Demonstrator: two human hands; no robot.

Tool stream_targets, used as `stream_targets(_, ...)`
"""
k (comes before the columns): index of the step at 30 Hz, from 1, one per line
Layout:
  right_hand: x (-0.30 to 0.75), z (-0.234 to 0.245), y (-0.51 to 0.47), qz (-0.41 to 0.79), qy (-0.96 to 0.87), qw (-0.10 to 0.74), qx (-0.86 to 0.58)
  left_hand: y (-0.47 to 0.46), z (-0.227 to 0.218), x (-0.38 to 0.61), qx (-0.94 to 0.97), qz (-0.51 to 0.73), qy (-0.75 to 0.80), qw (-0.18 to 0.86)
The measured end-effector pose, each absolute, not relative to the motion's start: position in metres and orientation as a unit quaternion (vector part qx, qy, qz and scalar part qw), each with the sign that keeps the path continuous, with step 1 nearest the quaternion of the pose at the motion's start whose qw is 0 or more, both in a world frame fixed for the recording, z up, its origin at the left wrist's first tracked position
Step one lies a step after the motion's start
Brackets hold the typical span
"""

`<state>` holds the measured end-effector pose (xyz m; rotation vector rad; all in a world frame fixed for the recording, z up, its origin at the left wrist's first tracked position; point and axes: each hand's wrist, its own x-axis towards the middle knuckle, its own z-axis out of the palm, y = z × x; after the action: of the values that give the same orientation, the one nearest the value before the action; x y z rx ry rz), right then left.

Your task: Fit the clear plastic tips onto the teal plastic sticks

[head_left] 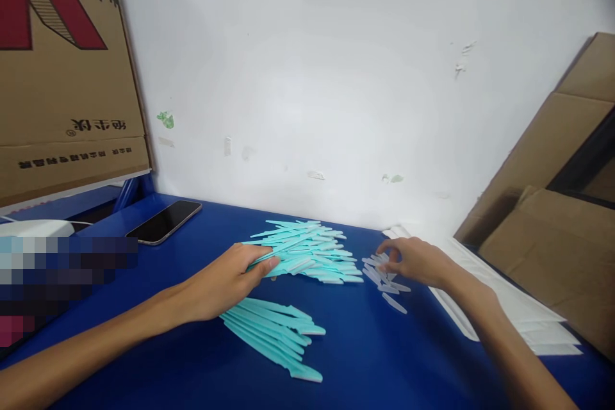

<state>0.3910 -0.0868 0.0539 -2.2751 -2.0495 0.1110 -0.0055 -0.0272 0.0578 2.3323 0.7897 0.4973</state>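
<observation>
My left hand point(230, 282) rests on the blue table point(375, 352) with its fingers closed on a teal plastic stick at the left edge of a large pile of teal sticks point(307, 250). A second, neater bunch of teal sticks point(273, 333) lies just in front of that hand. My right hand point(416, 261) reaches over a small scatter of clear white plastic caps point(384, 282), its fingertips pinched together on one of them.
A black phone point(164, 221) lies at the table's back left. A big cardboard box point(67, 70) stands at the left, more cardboard point(552, 205) leans at the right. White flat strips point(519, 314) lie along the right edge. The white wall point(307, 77) closes the back.
</observation>
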Motion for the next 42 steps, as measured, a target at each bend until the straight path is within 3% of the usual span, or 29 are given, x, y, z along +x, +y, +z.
stream_targets(5, 0.374, 0.069, -0.090, 0.007, -0.672, 0.081, -0.736, -0.030, 0.060, -0.004, 0.880, 0.191, 0.306, 0.310)
stream_targets(8, 0.339, 0.080, -0.094, 0.009, -0.694, 0.174, -0.699, -0.032, 0.060, -0.003, 0.873, 0.191, 0.314, 0.322)
stream_targets(11, 0.288, 0.079, -0.101, 0.136, -0.711, 0.307, -0.618, -0.033, 0.056, -0.002, 0.866, 0.197, 0.312, 0.337)
stream_targets(15, 0.234, 0.058, -0.107, 0.296, -0.705, 0.377, -0.523, -0.035, 0.051, 0.001, 0.861, 0.206, 0.306, 0.352)
stream_targets(18, 0.220, 0.046, -0.107, 0.348, -0.668, 0.427, -0.500, -0.039, 0.052, 0.003, 0.857, 0.192, 0.307, 0.367)
stream_targets(28, 0.220, 0.046, -0.105, 0.384, -0.625, 0.475, -0.486, -0.039, 0.052, 0.003, 0.864, 0.181, 0.273, 0.383)
stream_targets(42, 0.228, 0.059, -0.104, 0.396, -0.636, 0.454, -0.482, -0.038, 0.059, 0.003, 0.826, 0.176, 0.280, 0.456)
